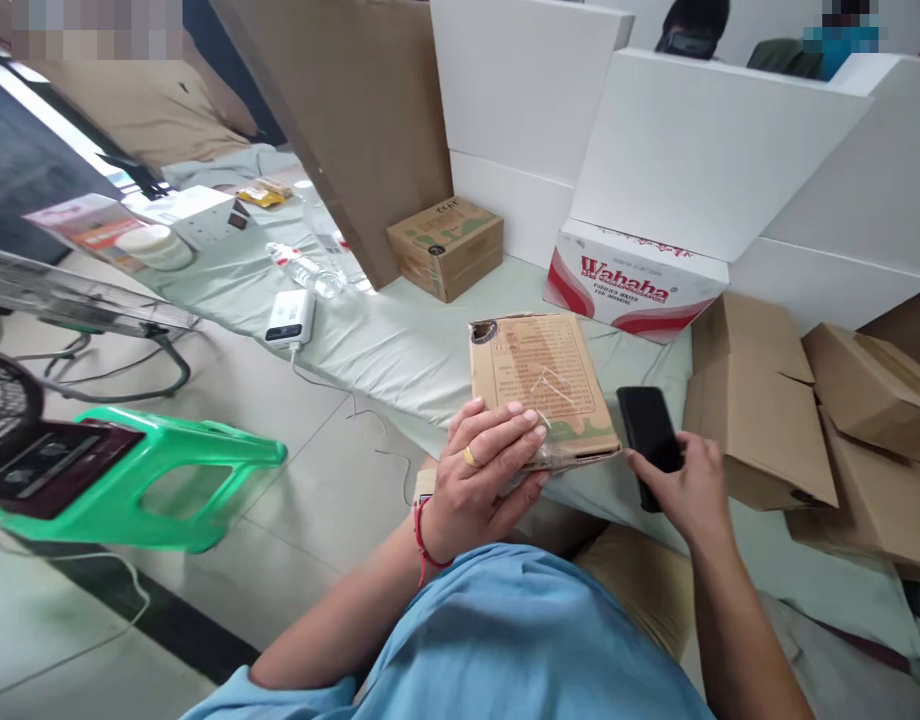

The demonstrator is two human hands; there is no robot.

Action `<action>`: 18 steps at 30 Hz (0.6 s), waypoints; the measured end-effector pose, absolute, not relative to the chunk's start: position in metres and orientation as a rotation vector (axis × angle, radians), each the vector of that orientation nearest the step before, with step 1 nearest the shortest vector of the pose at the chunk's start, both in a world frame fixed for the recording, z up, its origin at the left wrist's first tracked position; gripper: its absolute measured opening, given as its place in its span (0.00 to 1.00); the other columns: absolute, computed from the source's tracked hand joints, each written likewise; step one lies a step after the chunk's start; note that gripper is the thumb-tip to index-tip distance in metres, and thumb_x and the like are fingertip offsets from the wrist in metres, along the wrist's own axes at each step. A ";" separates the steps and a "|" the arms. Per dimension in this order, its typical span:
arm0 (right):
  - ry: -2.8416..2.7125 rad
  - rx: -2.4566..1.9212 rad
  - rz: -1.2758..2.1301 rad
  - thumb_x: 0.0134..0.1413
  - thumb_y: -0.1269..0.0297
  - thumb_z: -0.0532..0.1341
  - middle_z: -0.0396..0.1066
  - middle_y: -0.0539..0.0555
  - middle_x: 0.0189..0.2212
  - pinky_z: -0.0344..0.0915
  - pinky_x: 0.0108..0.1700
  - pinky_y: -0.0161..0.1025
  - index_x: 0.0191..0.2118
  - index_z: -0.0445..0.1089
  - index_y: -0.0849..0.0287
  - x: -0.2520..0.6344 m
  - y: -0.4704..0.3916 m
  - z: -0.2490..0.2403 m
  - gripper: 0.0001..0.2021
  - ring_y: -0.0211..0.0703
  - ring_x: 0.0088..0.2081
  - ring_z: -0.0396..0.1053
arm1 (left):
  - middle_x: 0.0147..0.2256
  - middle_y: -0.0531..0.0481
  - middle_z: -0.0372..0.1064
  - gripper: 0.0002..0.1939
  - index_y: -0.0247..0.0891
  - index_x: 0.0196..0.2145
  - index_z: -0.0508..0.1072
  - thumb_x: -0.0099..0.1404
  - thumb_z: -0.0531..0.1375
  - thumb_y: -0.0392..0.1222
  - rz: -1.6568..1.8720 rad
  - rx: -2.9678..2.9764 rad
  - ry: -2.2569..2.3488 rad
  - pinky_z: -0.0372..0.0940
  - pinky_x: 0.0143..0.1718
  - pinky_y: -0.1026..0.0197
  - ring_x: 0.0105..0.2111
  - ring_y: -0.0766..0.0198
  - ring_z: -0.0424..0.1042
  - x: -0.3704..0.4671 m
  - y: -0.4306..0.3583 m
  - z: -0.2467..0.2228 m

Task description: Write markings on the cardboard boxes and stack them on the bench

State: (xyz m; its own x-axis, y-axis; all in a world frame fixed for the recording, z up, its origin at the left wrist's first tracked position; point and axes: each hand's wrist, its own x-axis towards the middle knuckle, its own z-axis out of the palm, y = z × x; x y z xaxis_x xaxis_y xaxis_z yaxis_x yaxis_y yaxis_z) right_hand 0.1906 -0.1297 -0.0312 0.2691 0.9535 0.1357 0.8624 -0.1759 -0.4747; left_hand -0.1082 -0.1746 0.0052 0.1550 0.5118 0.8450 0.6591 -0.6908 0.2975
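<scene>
Under my left hand (494,465) is a brown cardboard box (539,375) with printed text and clear tape; my fingers lie over its near left corner. It rests at the near edge of the cloth-covered table (400,350). To its right, my right hand (689,485) grips a black phone (649,440) between thumb and fingers at the phone's lower right side. The phone lies tilted at the table's near edge, its dark face up.
A second carton (449,250) and a Wahaha box (632,285) stand behind. Brown boxes (760,420) fill the right. A power bank (290,318) and bottle (310,272) lie left. A green stool (137,490) stands on the floor. Other people are beyond.
</scene>
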 end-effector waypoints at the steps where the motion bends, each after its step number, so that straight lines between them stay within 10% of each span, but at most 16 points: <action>1: -1.591 -1.993 0.228 0.43 0.37 0.70 0.70 0.66 0.50 0.71 0.55 0.58 0.52 0.71 0.62 0.189 -0.132 -0.012 0.37 0.62 0.50 0.73 | 0.52 0.43 0.81 0.18 0.41 0.60 0.74 0.74 0.64 0.42 -1.567 -2.271 -1.158 0.62 0.68 0.46 0.58 0.53 0.77 -0.108 -0.174 0.005; 8: -1.814 -1.337 0.001 0.50 0.43 0.70 0.70 0.60 0.48 0.76 0.51 0.55 0.54 0.69 0.57 0.078 -0.167 0.107 0.31 0.57 0.49 0.73 | 0.48 0.44 0.81 0.11 0.41 0.51 0.76 0.76 0.60 0.45 -1.605 -2.203 -1.128 0.68 0.63 0.43 0.53 0.53 0.79 -0.105 -0.167 0.004; 18: -1.835 -1.299 0.073 0.58 0.45 0.65 0.65 0.65 0.52 0.80 0.38 0.56 0.61 0.62 0.59 0.016 -0.164 0.091 0.32 0.61 0.46 0.75 | 0.29 0.52 0.73 0.06 0.45 0.42 0.75 0.72 0.58 0.41 -1.718 -2.123 -1.097 0.76 0.47 0.49 0.30 0.58 0.71 -0.104 -0.168 -0.001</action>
State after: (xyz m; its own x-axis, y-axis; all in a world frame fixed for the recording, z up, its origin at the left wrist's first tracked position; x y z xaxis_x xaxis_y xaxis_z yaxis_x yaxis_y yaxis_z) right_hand 0.0161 -0.1638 0.0906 -0.0853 0.7921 0.6044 0.7413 0.4558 -0.4927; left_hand -0.1035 -0.1675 -0.0011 0.0501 0.4174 0.9074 0.6478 -0.7051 0.2886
